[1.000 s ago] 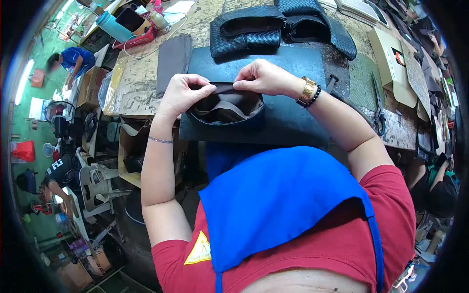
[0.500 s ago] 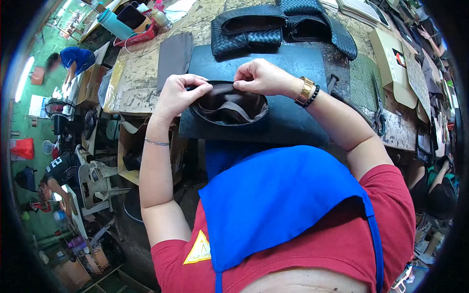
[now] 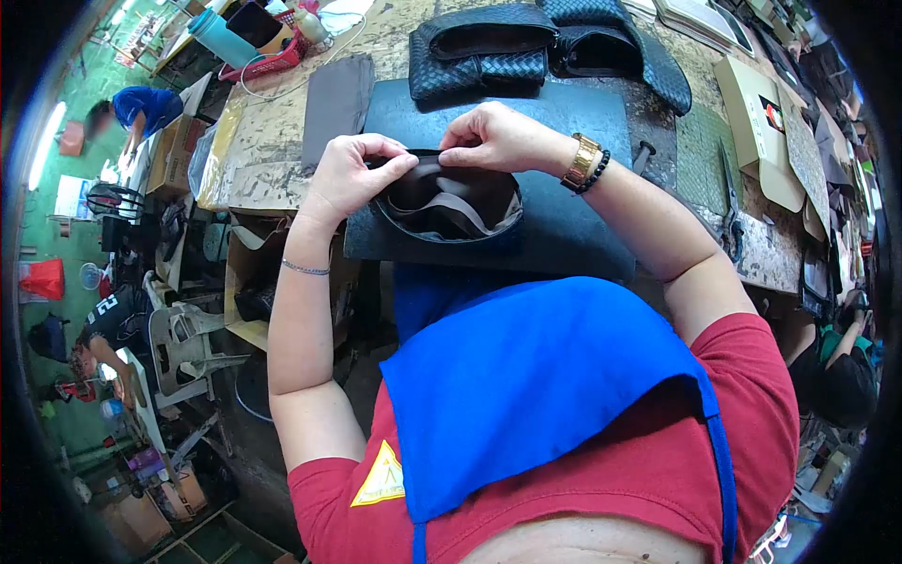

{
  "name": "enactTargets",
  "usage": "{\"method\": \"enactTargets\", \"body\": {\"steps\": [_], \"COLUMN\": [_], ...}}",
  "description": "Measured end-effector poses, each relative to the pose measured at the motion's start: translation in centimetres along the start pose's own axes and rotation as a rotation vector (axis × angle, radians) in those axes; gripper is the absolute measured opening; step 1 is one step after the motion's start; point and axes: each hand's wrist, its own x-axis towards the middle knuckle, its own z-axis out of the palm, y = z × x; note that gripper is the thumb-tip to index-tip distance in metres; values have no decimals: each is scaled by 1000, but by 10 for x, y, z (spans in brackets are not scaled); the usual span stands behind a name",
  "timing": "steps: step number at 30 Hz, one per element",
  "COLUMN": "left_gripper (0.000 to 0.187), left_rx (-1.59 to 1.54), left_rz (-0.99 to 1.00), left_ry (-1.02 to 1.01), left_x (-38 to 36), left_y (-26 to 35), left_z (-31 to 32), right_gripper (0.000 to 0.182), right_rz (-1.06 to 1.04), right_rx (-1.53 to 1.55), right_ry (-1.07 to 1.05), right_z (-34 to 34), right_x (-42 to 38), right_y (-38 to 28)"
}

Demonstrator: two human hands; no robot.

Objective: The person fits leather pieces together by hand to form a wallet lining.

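A dark pouch (image 3: 449,226) with a grey-brown lining stands with its mouth open toward me, over a dark board (image 3: 573,226) at the table's front. My left hand (image 3: 355,179) pinches the far rim of the pouch at its left side between thumb and fingers. Close beside it, my right hand (image 3: 498,144) pinches the same far rim nearer the middle. Inside, a lighter strip of lining runs across the opening. The pouch's outer far side is hidden behind the rim and my hands.
Black woven bags (image 3: 489,56) lie at the back of the table. Scissors (image 3: 731,207) rest on a green mat to the right, near an opened carton (image 3: 766,132). A dark flat sheet (image 3: 338,103) lies left; a red basket (image 3: 272,58) holds items. Other people work at far left.
My right hand has shifted slightly left and down along the rim, closer to my left hand. My left hand has moved slightly right.
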Motion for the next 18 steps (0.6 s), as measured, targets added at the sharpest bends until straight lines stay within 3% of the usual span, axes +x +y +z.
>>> {"method": "enactTargets", "body": {"steps": [3, 18], "left_gripper": [16, 16], "left_rx": [42, 52], "left_rz": [85, 4], "left_ry": [-1, -22], "left_x": [-1, 3], "left_y": [-1, 0], "left_z": [-3, 6], "right_gripper": [26, 25], "right_rz": [14, -86], "right_rx": [-3, -25], "right_ry": [-18, 23], "right_z": [-1, 5], "right_x": [0, 6], "right_y": [0, 1]}}
